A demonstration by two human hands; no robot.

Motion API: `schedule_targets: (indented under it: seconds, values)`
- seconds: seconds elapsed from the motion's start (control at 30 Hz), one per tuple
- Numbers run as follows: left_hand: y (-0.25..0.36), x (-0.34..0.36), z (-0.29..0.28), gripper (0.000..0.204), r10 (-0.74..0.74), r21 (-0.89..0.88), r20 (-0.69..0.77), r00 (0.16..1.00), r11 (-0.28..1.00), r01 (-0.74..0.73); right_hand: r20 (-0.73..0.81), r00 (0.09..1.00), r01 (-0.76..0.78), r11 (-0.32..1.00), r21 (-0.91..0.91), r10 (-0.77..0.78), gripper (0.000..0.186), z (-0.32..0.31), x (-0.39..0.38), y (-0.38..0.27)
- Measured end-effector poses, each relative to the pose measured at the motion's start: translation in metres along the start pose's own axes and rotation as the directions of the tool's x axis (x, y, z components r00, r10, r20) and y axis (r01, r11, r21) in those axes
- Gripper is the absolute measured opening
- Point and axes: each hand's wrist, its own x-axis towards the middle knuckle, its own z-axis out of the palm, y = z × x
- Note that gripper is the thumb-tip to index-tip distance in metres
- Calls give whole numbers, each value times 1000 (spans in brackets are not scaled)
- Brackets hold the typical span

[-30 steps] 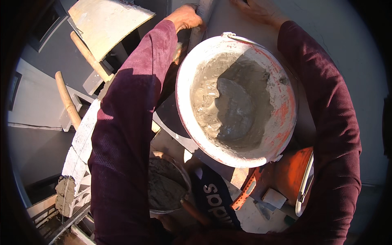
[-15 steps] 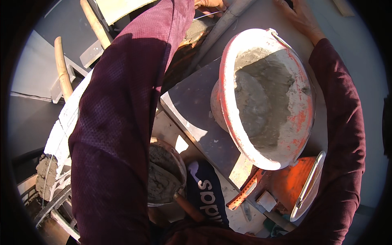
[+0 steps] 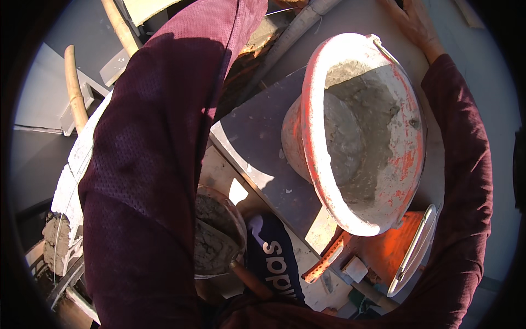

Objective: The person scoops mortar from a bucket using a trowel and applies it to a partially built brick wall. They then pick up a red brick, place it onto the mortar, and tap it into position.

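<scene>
Hands at upper edge; mortar bucket stands between arms

The left hand (image 3: 295, 3) is nearly all cut off by the frame edge; finger opening and any hold cannot be told. A string (image 3: 278, 11) and a pale pole (image 3: 298, 35) lie just beside it. The right hand (image 3: 419, 27) lies over the grey wall (image 3: 466, 71), its fingertips out of view; grip cannot be determined. The large bucket (image 3: 316, 137), containing mortar (image 3: 342, 129), sits below the right fingers, tilted. Farther below them lies an orange bucket (image 3: 392, 241). Obstructions: the left sleeve (image 3: 148, 164) partly hides a smaller bucket (image 3: 244, 230) and a white block edge (image 3: 76, 145), both well apart from the left fingers.
</scene>
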Motion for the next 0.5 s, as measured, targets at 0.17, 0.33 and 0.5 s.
schedule_targets:
  seconds: [0.17,0.33,0.5]
  values:
    - [1,22,-12,15,-50,349,-10,999,936,50,3,1000,16,1000,2,-16,39,-1,0,-1]
    - [12,19,-10,18,72,875,-36,997,485,-3,-14,1000,21,998,54,-20,39,-1,0,0]
    - [-5,17,-32,19,229,562,328,917,732,-384,-12,1000,1,999,49,-1,38,1,0,-1]
